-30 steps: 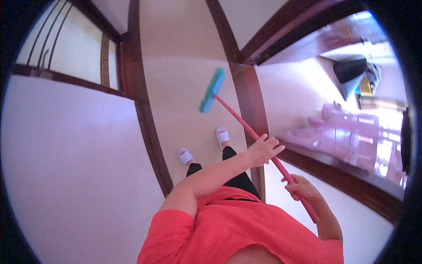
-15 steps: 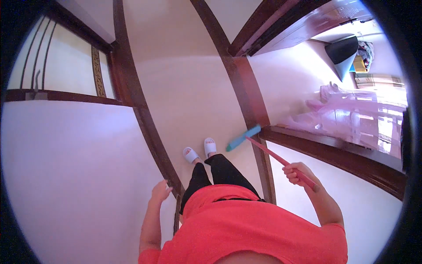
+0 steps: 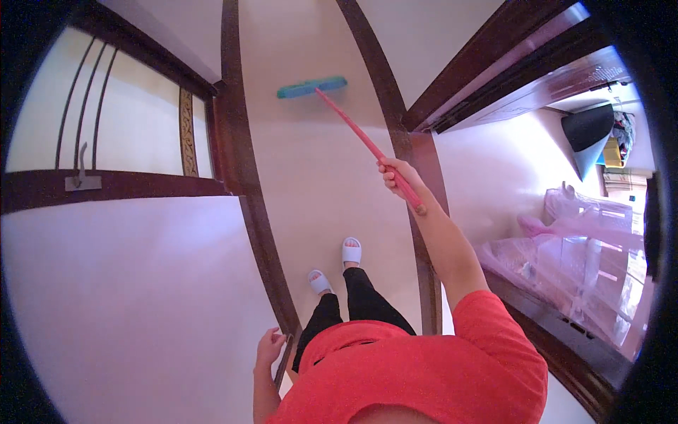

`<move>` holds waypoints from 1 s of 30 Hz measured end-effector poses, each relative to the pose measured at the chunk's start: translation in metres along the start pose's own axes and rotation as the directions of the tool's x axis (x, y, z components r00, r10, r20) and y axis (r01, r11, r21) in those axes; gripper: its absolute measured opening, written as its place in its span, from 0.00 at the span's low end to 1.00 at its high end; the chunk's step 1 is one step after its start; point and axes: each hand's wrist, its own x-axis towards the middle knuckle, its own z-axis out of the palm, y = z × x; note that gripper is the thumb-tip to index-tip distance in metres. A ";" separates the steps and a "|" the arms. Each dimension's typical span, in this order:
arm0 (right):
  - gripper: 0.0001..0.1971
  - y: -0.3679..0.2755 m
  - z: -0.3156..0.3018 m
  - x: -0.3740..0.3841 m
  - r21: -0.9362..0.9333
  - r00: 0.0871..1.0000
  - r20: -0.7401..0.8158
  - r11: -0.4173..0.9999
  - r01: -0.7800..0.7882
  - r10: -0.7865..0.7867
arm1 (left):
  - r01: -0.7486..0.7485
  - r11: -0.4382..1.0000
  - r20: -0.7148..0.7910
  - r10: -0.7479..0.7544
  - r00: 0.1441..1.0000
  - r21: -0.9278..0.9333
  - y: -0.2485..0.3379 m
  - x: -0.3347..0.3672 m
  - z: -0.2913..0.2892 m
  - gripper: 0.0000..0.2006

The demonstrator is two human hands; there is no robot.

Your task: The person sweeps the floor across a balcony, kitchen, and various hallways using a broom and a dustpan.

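A broom with a red handle (image 3: 351,127) and a blue-green head (image 3: 300,89) reaches out ahead of me over the pale hallway floor (image 3: 318,169). Its head lies crosswise, well beyond my feet. My right hand (image 3: 397,174) is wrapped round the handle near its end, with the arm stretched forward. At my left side hangs my left hand (image 3: 270,346), holding nothing, its fingers loosely bent and apart. It is beside the dark wood trim at the foot of the left wall.
White slippers (image 3: 351,251) are on my feet. Dark wood trim (image 3: 261,247) edges the floor on both sides. At left is a door with a metal handle (image 3: 82,182). Through a doorway on the right stands something under pink translucent sheeting (image 3: 558,244), with a yellow box (image 3: 613,152) beyond.
My right arm has swung forward and left with the broom. Its head moved from the right-hand doorway trim to farther along the hallway floor. My body has moved slightly forward.
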 end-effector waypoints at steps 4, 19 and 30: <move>0.11 0.007 -0.015 -0.044 -0.414 0.993 -0.095 0.910 0.021 -0.066 | -0.049 0.998 -0.080 0.047 0.996 -0.030 0.048 0.018 -0.017 0.19; 0.14 0.105 -0.050 -0.450 -0.248 0.548 -0.725 0.584 -0.773 0.417 | -0.073 0.985 0.088 0.087 0.992 -0.154 0.098 0.114 -0.011 0.20; 0.25 0.057 -0.050 -0.138 -0.682 0.871 -0.469 0.568 -0.461 0.144 | 0.032 0.934 0.010 -0.031 0.999 -0.355 0.032 0.136 -0.041 0.18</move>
